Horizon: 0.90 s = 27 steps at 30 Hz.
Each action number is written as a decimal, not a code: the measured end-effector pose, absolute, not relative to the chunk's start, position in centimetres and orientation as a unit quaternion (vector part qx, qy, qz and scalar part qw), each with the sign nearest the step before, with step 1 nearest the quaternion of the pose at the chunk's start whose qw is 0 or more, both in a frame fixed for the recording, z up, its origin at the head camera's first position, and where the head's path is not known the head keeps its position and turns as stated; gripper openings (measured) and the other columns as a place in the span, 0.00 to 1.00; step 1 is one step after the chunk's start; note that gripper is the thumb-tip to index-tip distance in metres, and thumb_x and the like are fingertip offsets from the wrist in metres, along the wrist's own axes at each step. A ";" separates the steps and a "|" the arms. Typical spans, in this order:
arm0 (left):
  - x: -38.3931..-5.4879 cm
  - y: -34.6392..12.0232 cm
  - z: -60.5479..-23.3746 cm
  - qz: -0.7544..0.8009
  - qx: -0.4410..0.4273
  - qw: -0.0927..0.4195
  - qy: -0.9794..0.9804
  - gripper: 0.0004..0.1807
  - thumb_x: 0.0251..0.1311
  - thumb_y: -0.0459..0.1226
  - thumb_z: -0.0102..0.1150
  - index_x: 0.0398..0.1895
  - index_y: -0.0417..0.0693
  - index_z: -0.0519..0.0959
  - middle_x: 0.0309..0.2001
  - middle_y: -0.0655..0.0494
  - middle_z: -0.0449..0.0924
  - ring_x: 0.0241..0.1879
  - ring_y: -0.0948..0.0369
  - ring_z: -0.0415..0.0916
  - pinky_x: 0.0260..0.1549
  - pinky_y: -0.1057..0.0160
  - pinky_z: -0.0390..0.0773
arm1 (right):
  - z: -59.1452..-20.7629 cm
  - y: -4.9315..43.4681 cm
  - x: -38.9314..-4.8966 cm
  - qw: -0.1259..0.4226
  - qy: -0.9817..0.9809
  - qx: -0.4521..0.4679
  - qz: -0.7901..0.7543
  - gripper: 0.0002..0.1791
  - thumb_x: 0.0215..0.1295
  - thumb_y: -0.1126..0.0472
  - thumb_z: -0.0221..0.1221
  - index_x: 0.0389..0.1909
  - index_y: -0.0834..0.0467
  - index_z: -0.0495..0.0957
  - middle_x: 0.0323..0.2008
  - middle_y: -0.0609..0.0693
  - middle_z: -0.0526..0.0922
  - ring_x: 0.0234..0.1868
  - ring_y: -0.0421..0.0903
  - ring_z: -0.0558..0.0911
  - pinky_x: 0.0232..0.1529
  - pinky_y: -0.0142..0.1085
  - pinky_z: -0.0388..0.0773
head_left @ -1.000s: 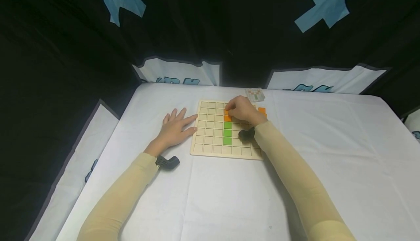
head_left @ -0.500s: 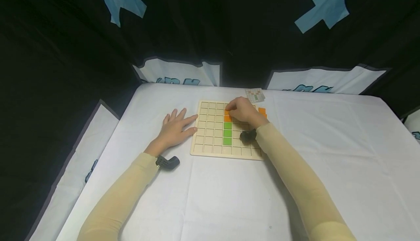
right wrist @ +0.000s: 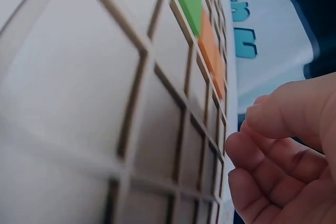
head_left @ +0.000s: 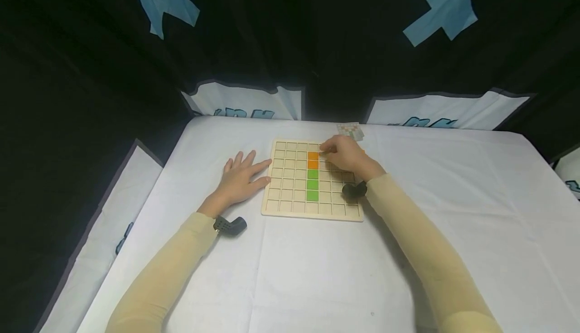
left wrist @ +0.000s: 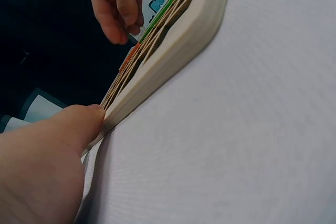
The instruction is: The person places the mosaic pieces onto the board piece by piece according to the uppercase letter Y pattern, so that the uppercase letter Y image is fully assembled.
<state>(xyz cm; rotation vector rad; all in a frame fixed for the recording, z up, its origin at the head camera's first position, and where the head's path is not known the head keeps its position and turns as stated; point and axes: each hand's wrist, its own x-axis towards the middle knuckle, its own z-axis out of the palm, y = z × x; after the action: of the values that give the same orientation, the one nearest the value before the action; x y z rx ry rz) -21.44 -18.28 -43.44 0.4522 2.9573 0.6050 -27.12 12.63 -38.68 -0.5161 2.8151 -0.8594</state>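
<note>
1 board (head_left: 288, 182) | 3 green tiles (head_left: 312, 185) | 2 inset orange tiles (head_left: 313, 156) | 2 hands (head_left: 240, 178)

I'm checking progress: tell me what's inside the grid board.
Two orange tiles and three green tiles in one column; in the head view, the right hand hides what lies beneath it.

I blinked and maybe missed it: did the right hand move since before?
Yes. In the head view, the right hand has moved rightward, off the two orange tiles in the grid board that it partly covered earlier.
</note>
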 end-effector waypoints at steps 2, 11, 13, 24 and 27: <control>-21.4 -18.2 -43.4 0.200 0.147 0.046 0.968 0.34 0.71 0.57 0.49 0.77 0.61 0.65 0.82 0.37 0.47 0.81 0.33 0.35 0.76 0.30 0.34 | -38.5 13.4 -26.9 0.073 0.939 -0.168 -0.292 0.21 0.64 0.70 0.55 0.58 0.65 0.82 0.55 0.61 0.85 0.51 0.55 0.82 0.56 0.48 0.80; -21.3 -18.2 -43.2 0.201 0.147 0.047 0.967 0.34 0.71 0.57 0.50 0.77 0.61 0.65 0.82 0.38 0.47 0.81 0.33 0.35 0.76 0.30 0.34 | -37.9 16.9 -26.2 0.056 0.945 -0.139 -0.291 0.22 0.64 0.69 0.54 0.58 0.64 0.82 0.50 0.62 0.85 0.44 0.54 0.81 0.44 0.42 0.80; -21.3 -18.2 -43.2 0.201 0.148 0.047 0.967 0.33 0.71 0.57 0.50 0.77 0.61 0.65 0.82 0.37 0.47 0.81 0.33 0.35 0.76 0.30 0.34 | -37.7 17.6 -26.2 0.054 0.947 -0.133 -0.287 0.22 0.65 0.69 0.54 0.58 0.64 0.82 0.48 0.62 0.86 0.41 0.53 0.82 0.41 0.40 0.79; -21.3 -18.2 -43.2 0.205 0.151 0.045 0.966 0.33 0.71 0.57 0.50 0.77 0.61 0.65 0.82 0.37 0.47 0.81 0.32 0.35 0.76 0.30 0.34 | -38.1 20.4 -25.9 0.050 0.956 -0.094 -0.272 0.20 0.65 0.69 0.54 0.57 0.66 0.82 0.54 0.64 0.84 0.47 0.57 0.79 0.45 0.42 0.78; -21.3 -18.2 -43.3 0.204 0.151 0.045 0.966 0.33 0.71 0.57 0.50 0.77 0.61 0.65 0.82 0.37 0.47 0.81 0.32 0.35 0.76 0.30 0.34 | -38.4 20.8 -25.7 0.053 0.958 -0.084 -0.270 0.20 0.65 0.69 0.54 0.57 0.66 0.82 0.55 0.65 0.83 0.47 0.57 0.79 0.45 0.42 0.78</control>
<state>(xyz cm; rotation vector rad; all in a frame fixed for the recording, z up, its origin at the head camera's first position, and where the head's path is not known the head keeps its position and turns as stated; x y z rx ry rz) -21.35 -18.17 -43.25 0.4611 2.9511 0.6246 -25.74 20.80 -38.41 -0.2552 2.9101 -0.8217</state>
